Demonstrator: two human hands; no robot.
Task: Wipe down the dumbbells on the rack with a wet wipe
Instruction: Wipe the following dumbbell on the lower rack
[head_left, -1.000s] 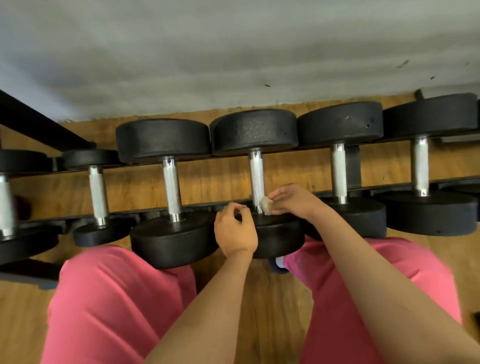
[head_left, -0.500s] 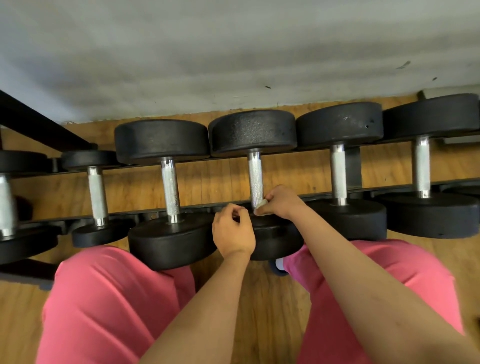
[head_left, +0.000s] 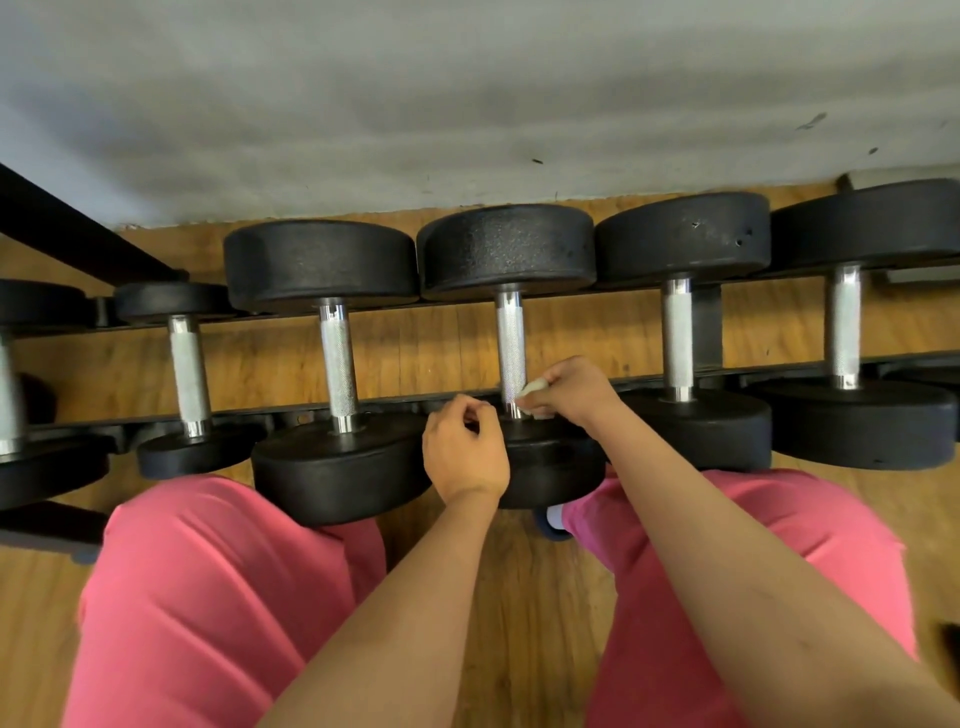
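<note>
Several black dumbbells with knurled silver handles lie side by side on a low black rack (head_left: 810, 364). My right hand (head_left: 569, 387) pinches a small whitish wet wipe (head_left: 531, 389) against the near end of the middle dumbbell's handle (head_left: 511, 348). My left hand (head_left: 465, 452) rests with curled fingers on the near black head (head_left: 550, 467) of that same dumbbell. The wipe is mostly hidden under my fingers.
A neighbouring dumbbell (head_left: 337, 358) lies to the left and another (head_left: 678, 343) to the right. A grey wall (head_left: 467, 93) stands right behind the rack. My knees in pink trousers (head_left: 208, 597) are close to the rack, over a wooden floor (head_left: 514, 597).
My right hand with the wipe has slid a little down the handle towards its near end and then stayed there. My left hand has hardly moved.
</note>
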